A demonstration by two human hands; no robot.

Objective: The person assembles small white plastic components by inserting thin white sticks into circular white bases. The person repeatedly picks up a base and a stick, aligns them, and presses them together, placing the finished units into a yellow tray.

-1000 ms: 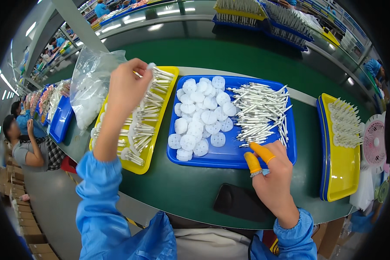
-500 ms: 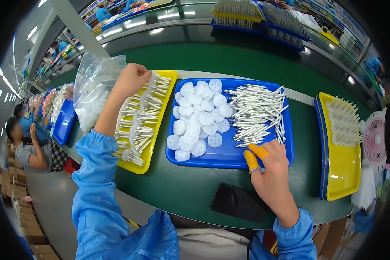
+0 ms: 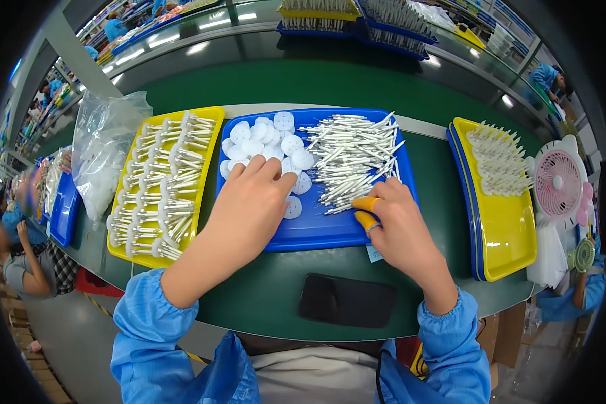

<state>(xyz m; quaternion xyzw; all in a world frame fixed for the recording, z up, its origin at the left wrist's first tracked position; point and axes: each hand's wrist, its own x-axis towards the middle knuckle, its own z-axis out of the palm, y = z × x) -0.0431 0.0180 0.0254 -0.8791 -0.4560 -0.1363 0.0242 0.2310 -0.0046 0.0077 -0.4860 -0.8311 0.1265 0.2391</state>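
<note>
My left hand [image 3: 246, 209] is palm down over the white perforated discs [image 3: 301, 159] in the left half of a blue tray [image 3: 296, 236]. Its fingers bend down among the discs, and their tips are hidden. Thin white sticks with fine, wire-like ends [image 3: 350, 151] are heaped in the tray's right half. At the heap's near edge, my right hand [image 3: 398, 222], yellow covers on thumb and forefinger, pinches the end of a stick. Left of the blue tray, a yellow tray [image 3: 205, 158] holds rows of discs with sticks set into them.
A dark phone [image 3: 347, 299] lies near the table's front edge. To the right are stacked trays, a yellow one [image 3: 508, 242] on top with more assembled pieces, and a pink fan [image 3: 559, 182]. A clear bag [image 3: 104, 148] stands far left. Loaded trays [image 3: 323, 12] sit beyond the bench.
My left hand has moved from the far end of the yellow tray to the discs in the blue tray. My right hand remains at the sticks. The whole view has shifted.
</note>
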